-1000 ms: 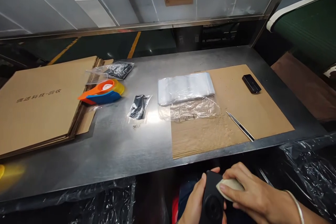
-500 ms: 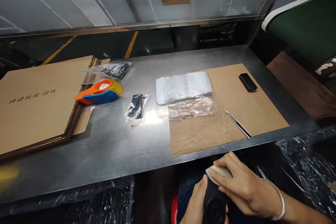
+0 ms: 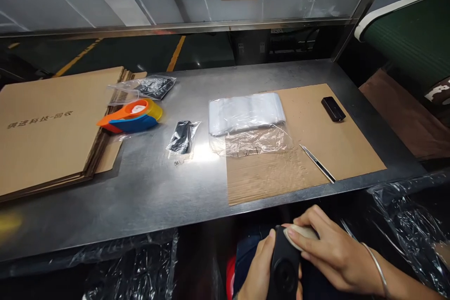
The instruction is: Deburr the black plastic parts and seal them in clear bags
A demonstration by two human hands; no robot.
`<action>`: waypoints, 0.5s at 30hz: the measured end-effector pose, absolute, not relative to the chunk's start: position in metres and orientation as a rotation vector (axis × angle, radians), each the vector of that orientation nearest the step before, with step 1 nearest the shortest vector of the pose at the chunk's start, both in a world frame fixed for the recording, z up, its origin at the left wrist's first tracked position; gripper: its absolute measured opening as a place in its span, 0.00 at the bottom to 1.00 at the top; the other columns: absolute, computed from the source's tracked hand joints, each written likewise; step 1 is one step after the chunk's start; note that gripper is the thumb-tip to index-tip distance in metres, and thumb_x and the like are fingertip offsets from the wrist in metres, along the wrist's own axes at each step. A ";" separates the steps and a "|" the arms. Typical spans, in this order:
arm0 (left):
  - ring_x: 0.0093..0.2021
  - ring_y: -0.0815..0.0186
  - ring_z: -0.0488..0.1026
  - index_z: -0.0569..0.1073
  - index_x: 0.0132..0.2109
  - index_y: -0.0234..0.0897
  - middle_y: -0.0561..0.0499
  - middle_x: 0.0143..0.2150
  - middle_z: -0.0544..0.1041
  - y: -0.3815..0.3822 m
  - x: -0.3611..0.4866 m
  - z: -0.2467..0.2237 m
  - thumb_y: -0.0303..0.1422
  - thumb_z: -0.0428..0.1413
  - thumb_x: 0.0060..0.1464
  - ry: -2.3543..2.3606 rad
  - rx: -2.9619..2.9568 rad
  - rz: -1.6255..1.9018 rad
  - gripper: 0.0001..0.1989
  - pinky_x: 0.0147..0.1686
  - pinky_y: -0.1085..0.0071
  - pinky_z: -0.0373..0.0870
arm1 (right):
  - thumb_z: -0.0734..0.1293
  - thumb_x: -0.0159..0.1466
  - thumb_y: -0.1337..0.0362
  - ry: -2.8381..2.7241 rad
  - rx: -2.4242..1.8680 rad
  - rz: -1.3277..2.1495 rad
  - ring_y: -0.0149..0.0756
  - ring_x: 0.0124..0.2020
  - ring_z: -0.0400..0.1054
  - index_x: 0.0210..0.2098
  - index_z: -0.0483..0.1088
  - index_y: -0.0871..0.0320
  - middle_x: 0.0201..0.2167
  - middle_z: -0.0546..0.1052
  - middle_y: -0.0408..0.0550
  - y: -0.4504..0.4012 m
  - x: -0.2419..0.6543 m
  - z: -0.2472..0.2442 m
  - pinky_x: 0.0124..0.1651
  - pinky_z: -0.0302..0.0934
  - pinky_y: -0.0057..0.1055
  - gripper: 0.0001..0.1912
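In front of the table's near edge, my left hand [image 3: 259, 267] is closed around a black plastic part [image 3: 283, 267] with a round recess in its face. Pinched in the fingers of my right hand [image 3: 328, 248] is a pale cream pad [image 3: 301, 236], pressed against the upper end of the black part. My fingers partly cover the pad, and the lower end of the part runs out of view. On the cardboard sheet [image 3: 267, 183] beyond my hands lie a utility knife [image 3: 317, 163] and a small black plastic piece [image 3: 333, 108].
A stack of clear plastic bags [image 3: 246, 113] overlaps the cardboard on the metal table [image 3: 151, 197]. Left of it lie a bagged black piece [image 3: 182, 137], an orange and blue tape dispenser [image 3: 131, 117], another clear bag [image 3: 154, 87] and stacked cardboard [image 3: 52, 126].
My right hand and the pad have shifted slightly right across the top of the black part, uncovering more of its upper end. My left hand keeps its hold. The camera view has tilted slightly.
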State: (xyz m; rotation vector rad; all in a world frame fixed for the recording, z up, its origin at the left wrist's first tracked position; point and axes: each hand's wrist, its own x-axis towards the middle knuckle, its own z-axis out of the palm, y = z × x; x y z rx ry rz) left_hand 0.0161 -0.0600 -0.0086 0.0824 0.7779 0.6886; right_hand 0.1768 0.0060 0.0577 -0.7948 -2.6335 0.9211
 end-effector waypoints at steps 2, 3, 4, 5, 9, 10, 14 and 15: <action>0.13 0.66 0.70 0.71 0.25 0.27 0.45 0.16 0.70 -0.061 0.017 -0.008 0.53 0.38 0.54 0.783 0.112 0.673 0.33 0.11 0.76 0.61 | 0.58 0.61 0.73 -2.625 -0.747 0.865 0.39 0.41 0.58 0.57 0.55 0.61 0.41 0.64 0.56 0.007 0.175 0.056 0.41 0.61 0.37 0.24; 0.13 0.66 0.70 0.71 0.24 0.27 0.45 0.16 0.70 -0.061 0.017 -0.008 0.52 0.37 0.54 0.786 0.097 0.681 0.33 0.11 0.76 0.61 | 0.58 0.61 0.72 -2.639 -0.716 0.864 0.40 0.41 0.58 0.57 0.55 0.61 0.41 0.64 0.56 0.006 0.175 0.055 0.40 0.61 0.38 0.24; 0.13 0.66 0.69 0.71 0.27 0.27 0.45 0.17 0.71 -0.061 0.016 -0.008 0.52 0.37 0.54 0.787 0.069 0.698 0.33 0.11 0.76 0.61 | 0.58 0.61 0.72 -2.661 -0.695 0.887 0.40 0.41 0.58 0.58 0.54 0.61 0.41 0.64 0.56 0.006 0.176 0.054 0.40 0.61 0.37 0.25; 0.12 0.65 0.69 0.72 0.34 0.29 0.46 0.17 0.72 -0.061 0.016 -0.009 0.53 0.37 0.54 0.787 0.035 0.714 0.32 0.10 0.76 0.61 | 0.58 0.61 0.72 -2.678 -0.682 0.922 0.39 0.41 0.58 0.58 0.53 0.61 0.41 0.64 0.56 0.005 0.177 0.053 0.39 0.61 0.36 0.25; 0.12 0.64 0.69 0.67 0.49 0.34 0.49 0.18 0.73 -0.059 0.012 -0.008 0.52 0.37 0.55 0.749 0.046 0.705 0.30 0.11 0.74 0.61 | 0.58 0.60 0.74 -2.706 -0.610 0.980 0.37 0.40 0.58 0.58 0.53 0.61 0.41 0.64 0.56 0.002 0.183 0.054 0.39 0.60 0.34 0.26; 0.13 0.65 0.69 0.71 0.43 0.30 0.48 0.16 0.72 -0.058 0.011 -0.006 0.51 0.37 0.56 0.734 0.088 0.685 0.30 0.11 0.75 0.62 | 0.59 0.60 0.74 -2.717 -0.580 0.961 0.38 0.40 0.58 0.58 0.55 0.62 0.41 0.64 0.56 0.003 0.183 0.055 0.39 0.60 0.35 0.25; 0.13 0.67 0.69 0.73 0.27 0.28 0.47 0.15 0.71 -0.053 0.009 0.001 0.50 0.36 0.56 0.707 0.141 0.682 0.32 0.12 0.76 0.62 | 0.60 0.59 0.72 -2.779 -0.506 0.958 0.39 0.38 0.59 0.55 0.59 0.62 0.38 0.65 0.56 0.010 0.183 0.059 0.39 0.60 0.36 0.24; 0.13 0.67 0.69 0.73 0.32 0.30 0.48 0.17 0.72 -0.053 0.009 0.001 0.50 0.36 0.56 0.708 0.107 0.697 0.31 0.12 0.75 0.62 | 0.60 0.59 0.72 -2.781 -0.506 0.977 0.38 0.38 0.59 0.55 0.59 0.61 0.38 0.65 0.55 0.011 0.183 0.059 0.39 0.60 0.35 0.24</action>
